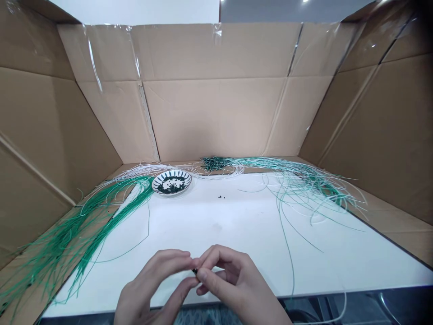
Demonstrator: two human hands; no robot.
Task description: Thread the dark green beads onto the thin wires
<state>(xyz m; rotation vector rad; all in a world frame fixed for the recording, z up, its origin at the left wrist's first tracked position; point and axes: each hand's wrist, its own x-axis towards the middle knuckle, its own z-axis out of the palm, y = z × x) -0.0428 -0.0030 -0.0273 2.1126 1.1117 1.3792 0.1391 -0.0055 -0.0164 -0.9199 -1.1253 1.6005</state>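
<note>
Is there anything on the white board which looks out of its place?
Yes, slightly. A few black bits lie loose on the white board, apart from the plate that holds many similar ones, so they may have been spilled or set aside.

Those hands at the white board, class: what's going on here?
A person's left hand and right hand meet over the near part of the white board, a tiny dark piece at their fingers; which hand grips it is unclear. Beyond stands a striped plate of dark pieces. Green strands lie left, green and white strands right.
</note>
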